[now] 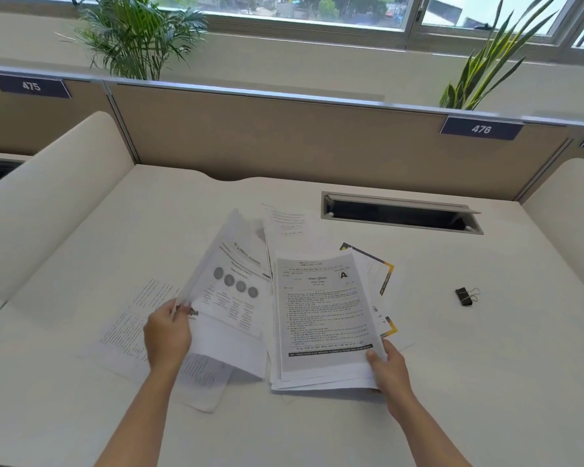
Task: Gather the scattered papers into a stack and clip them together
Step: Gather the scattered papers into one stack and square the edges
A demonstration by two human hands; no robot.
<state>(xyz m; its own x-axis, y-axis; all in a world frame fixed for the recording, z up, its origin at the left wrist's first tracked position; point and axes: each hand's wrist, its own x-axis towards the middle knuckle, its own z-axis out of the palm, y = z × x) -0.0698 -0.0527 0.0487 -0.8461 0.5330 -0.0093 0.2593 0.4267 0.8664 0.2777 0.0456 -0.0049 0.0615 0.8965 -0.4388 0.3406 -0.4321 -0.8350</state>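
Two hands work over a white bench (pixel 486 382), which is enclosed by a tan rear partition (pixel 284 136) and rounded white side dividers (pixel 48 197). Number plates 475 (pixel 31 85) and 476 (pixel 481 129) are fixed to the partition. Plants (pixel 139 35) and a window (pixel 317 8) stand behind it. A recessed cable slot (pixel 398 215) sits at rear right.

The left hand (pixel 167 335) pinches the left edge of a circle-printed sheet (pixel 230 291) between its fingers, and the sheet is lifted and tilted. The right hand (pixel 390 369) grips the near right corner of the paper stack (pixel 324 315), thumb on top and fingers underneath.

Other sheets lie flat:
- A text sheet (pixel 132 325) lies under the left hand.
- A handwritten sheet (pixel 285 224) lies behind the stack.
- A yellow-bordered sheet (pixel 385 278) lies at the stack's right edge.

A black binder clip (pixel 466 296) lies well apart to the right. Open surface runs between stack and clip and along the near edge.
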